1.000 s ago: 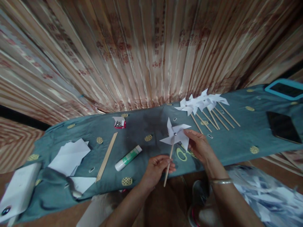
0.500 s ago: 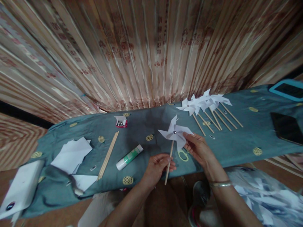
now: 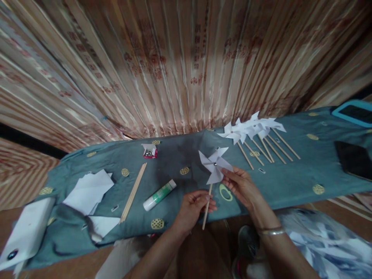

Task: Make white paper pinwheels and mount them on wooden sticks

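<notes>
A white paper pinwheel [image 3: 213, 167] with a silver pin at its centre is held up over the near edge of the cloth. My left hand [image 3: 193, 207] pinches its wooden stick [image 3: 207, 211] below the blades. At the right side my right hand [image 3: 240, 184] has its thumb and fingers closed on one paper blade. Light green scissor handles [image 3: 226, 193] lie on the cloth just behind that hand, partly hidden. Farther back to the right, several similar pinwheels [image 3: 252, 128] lie in an overlapping row with their sticks towards me.
On the green cloth [image 3: 174, 155] lie a glue stick [image 3: 159, 195], wooden sticks [image 3: 133, 192], a small red box of pins [image 3: 149, 151] and white paper sheets [image 3: 88, 190]. A white device [image 3: 27, 230] is far left; a dark phone [image 3: 353, 159] far right. A plastic bag [image 3: 328, 248] sits below right.
The pinwheel's blades have turned about the pin. My right hand has shifted slightly down and left with a blade, while my left hand keeps its hold on the stick.
</notes>
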{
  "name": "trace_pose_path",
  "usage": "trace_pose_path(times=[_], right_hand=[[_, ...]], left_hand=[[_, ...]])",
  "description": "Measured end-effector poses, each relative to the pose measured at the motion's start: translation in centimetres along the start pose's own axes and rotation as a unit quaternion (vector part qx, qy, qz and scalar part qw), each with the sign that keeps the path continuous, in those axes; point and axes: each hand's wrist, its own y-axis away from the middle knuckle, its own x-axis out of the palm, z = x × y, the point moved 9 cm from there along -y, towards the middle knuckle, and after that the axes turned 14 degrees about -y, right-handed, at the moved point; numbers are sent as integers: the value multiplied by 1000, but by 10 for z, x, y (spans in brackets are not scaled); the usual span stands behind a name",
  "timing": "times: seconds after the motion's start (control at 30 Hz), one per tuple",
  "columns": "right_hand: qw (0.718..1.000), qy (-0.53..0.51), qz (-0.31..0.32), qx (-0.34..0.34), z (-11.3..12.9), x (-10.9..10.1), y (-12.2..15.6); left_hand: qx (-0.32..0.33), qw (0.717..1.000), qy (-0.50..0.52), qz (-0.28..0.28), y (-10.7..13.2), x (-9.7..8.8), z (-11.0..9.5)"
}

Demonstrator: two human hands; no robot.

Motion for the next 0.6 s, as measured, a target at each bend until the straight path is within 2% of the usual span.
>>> trace_pose_path(times=[0.6], right_hand=[[999,37,-14,18,-8,2,3]], left_hand=[[-3,1000,16,1,0,1,-1]])
